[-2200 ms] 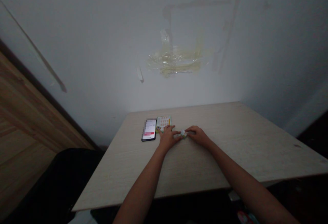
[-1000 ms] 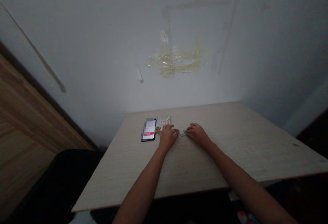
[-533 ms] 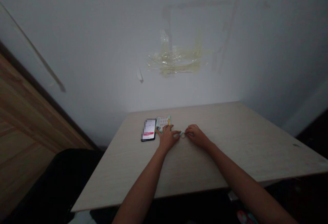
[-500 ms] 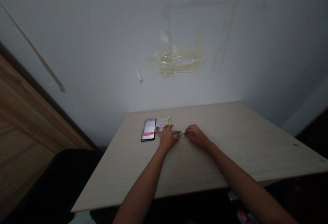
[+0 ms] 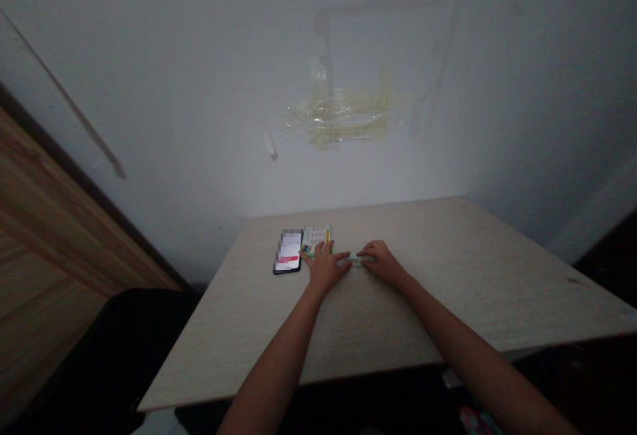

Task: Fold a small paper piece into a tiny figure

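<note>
Two bare hands, yours, work over the table point(image 5: 378, 335) in the head view, closer to its far edge than to its near one. Your left hand point(image 5: 326, 268) has its fingers spread wide; index finger and thumb meet the left end of a small printed paper point(image 5: 355, 262), though you cannot tell whether they pinch or press it. Your right hand point(image 5: 382, 260) is bunched narrow, its fingertips holding the paper's right end. That paper sits between your hands, a little left of midway between the table's side edges. Your left hand's outer fingers reach the near edge of a printed leaflet point(image 5: 316, 236). Just beside it, toward the far left corner, lies a phone point(image 5: 288, 253), screen up and lit, partly blurred. Behind the far edge you face a wall point(image 5: 199, 90) bearing strips of clear, yellowed tape point(image 5: 343, 120).
</note>
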The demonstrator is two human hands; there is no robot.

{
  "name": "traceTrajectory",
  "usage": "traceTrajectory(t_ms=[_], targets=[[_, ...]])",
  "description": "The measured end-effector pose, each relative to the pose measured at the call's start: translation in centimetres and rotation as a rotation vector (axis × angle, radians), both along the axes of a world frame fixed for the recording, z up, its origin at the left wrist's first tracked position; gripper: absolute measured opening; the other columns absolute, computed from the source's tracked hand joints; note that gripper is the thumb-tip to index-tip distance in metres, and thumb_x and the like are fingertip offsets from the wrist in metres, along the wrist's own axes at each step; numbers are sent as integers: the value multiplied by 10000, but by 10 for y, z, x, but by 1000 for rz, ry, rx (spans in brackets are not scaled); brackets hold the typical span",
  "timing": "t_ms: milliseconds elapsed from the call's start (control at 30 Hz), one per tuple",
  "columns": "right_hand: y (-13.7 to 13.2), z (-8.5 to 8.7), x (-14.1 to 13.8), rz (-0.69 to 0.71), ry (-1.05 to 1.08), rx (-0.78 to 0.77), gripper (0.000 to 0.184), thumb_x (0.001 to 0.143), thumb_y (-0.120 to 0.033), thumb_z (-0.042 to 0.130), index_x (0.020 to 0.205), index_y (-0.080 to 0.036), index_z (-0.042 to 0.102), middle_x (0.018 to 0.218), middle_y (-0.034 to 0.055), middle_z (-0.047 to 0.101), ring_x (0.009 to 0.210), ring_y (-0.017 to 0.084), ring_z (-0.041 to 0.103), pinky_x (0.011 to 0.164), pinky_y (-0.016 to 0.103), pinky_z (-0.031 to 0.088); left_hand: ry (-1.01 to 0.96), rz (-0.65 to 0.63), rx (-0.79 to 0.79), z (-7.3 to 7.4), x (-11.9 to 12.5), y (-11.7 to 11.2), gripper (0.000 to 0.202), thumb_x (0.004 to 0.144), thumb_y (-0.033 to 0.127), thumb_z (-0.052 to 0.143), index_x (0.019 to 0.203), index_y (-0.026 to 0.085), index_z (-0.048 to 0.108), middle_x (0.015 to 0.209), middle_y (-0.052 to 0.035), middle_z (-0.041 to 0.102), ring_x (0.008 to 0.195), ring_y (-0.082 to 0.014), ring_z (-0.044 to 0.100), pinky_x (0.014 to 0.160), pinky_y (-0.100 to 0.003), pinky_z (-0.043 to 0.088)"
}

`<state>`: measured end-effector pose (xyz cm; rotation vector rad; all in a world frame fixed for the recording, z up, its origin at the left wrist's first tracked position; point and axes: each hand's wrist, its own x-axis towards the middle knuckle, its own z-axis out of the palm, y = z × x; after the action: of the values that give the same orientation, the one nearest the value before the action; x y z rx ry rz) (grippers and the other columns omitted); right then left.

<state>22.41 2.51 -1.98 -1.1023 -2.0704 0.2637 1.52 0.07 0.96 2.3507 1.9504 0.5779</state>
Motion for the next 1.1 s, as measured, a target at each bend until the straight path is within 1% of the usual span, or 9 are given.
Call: traceTrajectory(t_ms=[67,133,233,333,500,600,767,933,1100], targets=[[0,-2,1,-59,-29,25,195,779,-245,695,957,-204,762,1006,103,660,1035,257,547,945,420,443,7,0,-9,1,0,0,338,830,604,588,1148,517,662,1499,1,444,1409,-374,275,1055,-775,14],[-1,-2,2,-76,-44,45,195,773,-262,711,952,-209,767,1047,109,648,1073,267,525,965,431,433,10,10,2,1,0,-1,339,831,593,596,1152,507,663,1508,-5,432,1410,-367,273,1058,-771,26],[-3,0,3,-36,-48,54,146,771,-270,723,899,-219,771,1038,100,651,1062,257,529,958,426,436,9,26,34,2,1,-2,302,847,556,599,1122,476,691,1501,-14,440,1403,-358,284,1066,-764,44],[-3,4,4,12,-38,59,80,772,-269,731,832,-228,765,1002,83,660,1046,244,539,949,418,440,11,12,48,2,2,-3,258,869,531,579,1085,477,708,1491,0,454,1398,-349,295,1072,-760,37],[-2,1,5,46,-33,69,35,763,-246,739,787,-235,762,1005,77,662,1049,241,545,953,419,440,21,-10,21,1,3,-2,351,823,652,562,1116,502,685,1524,8,414,1410,-379,272,1049,-783,-9],[1,-3,6,41,-4,63,40,773,-236,722,784,-240,761,1019,72,660,1048,234,552,957,414,441,26,-28,-22,1,2,0,369,813,668,562,1149,544,647,1548,20,379,1423,-385,256,1037,-793,-12],[9,-3,8,-29,14,51,83,801,-221,687,827,-225,765,1000,82,665,1030,235,566,962,401,437,46,-62,-66,1,0,0,363,839,675,511,1187,602,586,1573,46,334,1449,-383,214,1019,-806,-21],[17,1,2,-84,-62,18,95,809,-258,689,848,-210,762,998,88,660,1033,241,552,964,391,423,79,-61,-48,2,0,-4,389,854,675,472,1228,604,555,1575,68,328,1458,-407,179,1035,-789,-43],[21,5,-8,-183,-135,-33,129,825,-329,687,864,-222,745,967,68,648,991,220,545,910,352,422,92,-63,-57,5,0,-5,406,842,696,465,1229,610,550,1574,69,329,1459,-410,172,1041,-779,-56]])
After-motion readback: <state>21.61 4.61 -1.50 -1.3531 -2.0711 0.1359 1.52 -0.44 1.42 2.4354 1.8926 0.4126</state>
